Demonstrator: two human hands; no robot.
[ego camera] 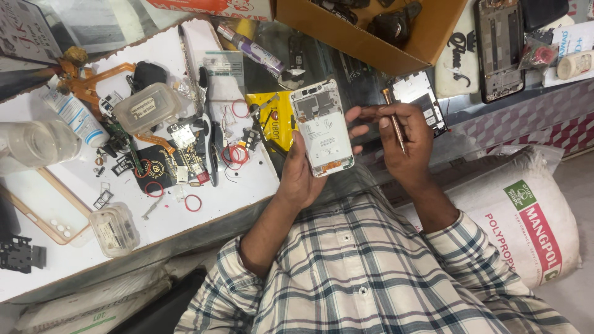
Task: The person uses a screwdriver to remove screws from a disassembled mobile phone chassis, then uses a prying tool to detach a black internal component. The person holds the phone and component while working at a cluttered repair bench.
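**Two hands, one open phone, one screwdriver**

There is one white phone (322,128) with its back off, held up over the lap. There is one thin screwdriver (393,119) with a copper-coloured handle. There are two small clear boxes: one (145,108) on the far part of the white table (55,260) and one (114,229) near its front edge. I can count four red rings (193,203) lying loose on the table. One cardboard box (377,37) sits far off, at the top. One more open phone frame (499,49) lies far right. One white sack (526,216) rests on the right.

The table on the left is full of small parts, wires, a yellow packet (278,117) and a white tube (75,115). A black circuit board (424,99) lies just behind the right hand. Nothing stands between the two hands; the phone hides most of the left fingers.

The left hand (302,176) is closed round the phone from below and grips its left side. The right hand (405,145) is curled shut on the screwdriver, which stands nearly upright in it. The right fingertips (354,117) reach left and touch the phone's right edge.
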